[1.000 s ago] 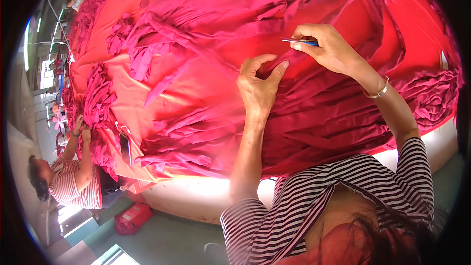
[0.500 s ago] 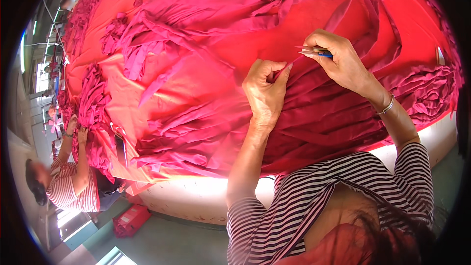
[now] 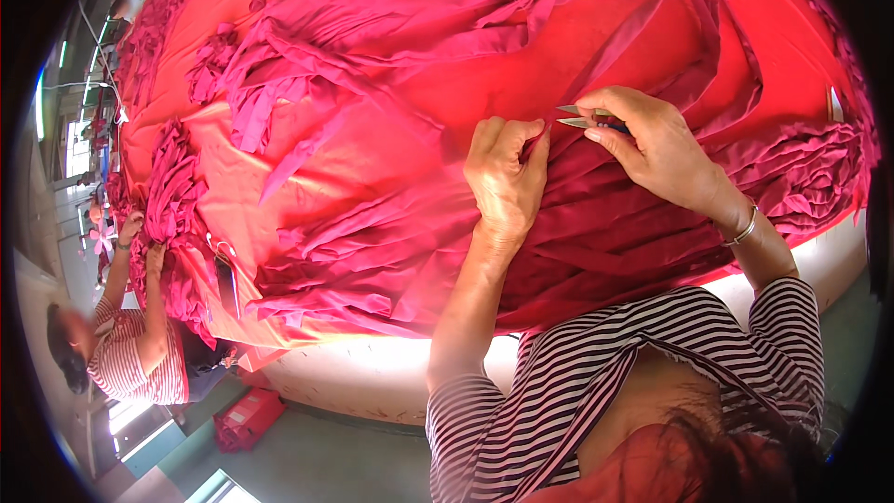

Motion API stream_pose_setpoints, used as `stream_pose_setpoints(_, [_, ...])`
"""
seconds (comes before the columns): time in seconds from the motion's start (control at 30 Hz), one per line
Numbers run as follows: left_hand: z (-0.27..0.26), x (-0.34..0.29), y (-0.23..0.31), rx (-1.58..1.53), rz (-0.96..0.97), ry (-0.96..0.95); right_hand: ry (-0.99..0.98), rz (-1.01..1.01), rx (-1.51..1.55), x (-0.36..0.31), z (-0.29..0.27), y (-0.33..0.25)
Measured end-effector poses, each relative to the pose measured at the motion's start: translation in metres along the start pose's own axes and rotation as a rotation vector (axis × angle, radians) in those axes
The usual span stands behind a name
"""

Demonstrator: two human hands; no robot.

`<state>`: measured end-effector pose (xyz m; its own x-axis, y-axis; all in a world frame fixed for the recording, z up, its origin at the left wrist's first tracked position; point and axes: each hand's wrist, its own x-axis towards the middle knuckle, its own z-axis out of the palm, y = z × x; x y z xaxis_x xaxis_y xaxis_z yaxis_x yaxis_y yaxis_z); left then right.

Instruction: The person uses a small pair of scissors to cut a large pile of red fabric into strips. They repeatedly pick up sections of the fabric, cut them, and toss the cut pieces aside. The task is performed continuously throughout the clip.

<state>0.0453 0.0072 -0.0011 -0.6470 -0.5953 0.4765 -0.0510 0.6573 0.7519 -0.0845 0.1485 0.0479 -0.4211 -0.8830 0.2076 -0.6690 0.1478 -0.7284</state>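
Observation:
Thumb and forefinger of my left hand [image 3: 506,175] are pinched on a bit of dark pink fabric, its end barely showing at the fingertips. To the right, my right hand [image 3: 663,147] grips small thread snips [image 3: 577,121] with a dark blue handle. The two pointed blades are parted and face the left fingertips, a small gap away. Below both hands lies a heap of long dark pink fabric strips [image 3: 605,214], spread over a bright red cloth [image 3: 466,93]. A silver bangle [image 3: 745,226] circles my right wrist.
More strips [image 3: 391,0] lie tangled across the far side. At the left, a person in a striped shirt [image 3: 140,345] handles gathered strips [image 3: 172,182]. A dark flat phone-like object [image 3: 227,284] lies near the left edge. A red bundle [image 3: 249,417] sits on the floor.
My right hand has moved slightly down and right, drawing the snips a little away from the left fingertips, and the blades now show wider apart. My left hand has barely shifted.

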Motion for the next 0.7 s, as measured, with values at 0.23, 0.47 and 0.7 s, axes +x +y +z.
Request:
stream_pose_setpoints(0.23, [-0.005,0.008,0.006,-0.088,-0.103,-0.071,-0.112,0.22,0.316,-0.007,-0.022,0.009])
stream_pose_setpoints(0.47, [-0.004,0.008,0.019,-0.157,-0.029,-0.183,-0.055,-0.135,-0.17,0.019,-0.036,0.062])
stream_pose_setpoints(0.7, [0.011,0.007,0.014,-0.011,0.243,-0.364,-0.226,0.061,-0.385,-0.01,-0.127,0.122])
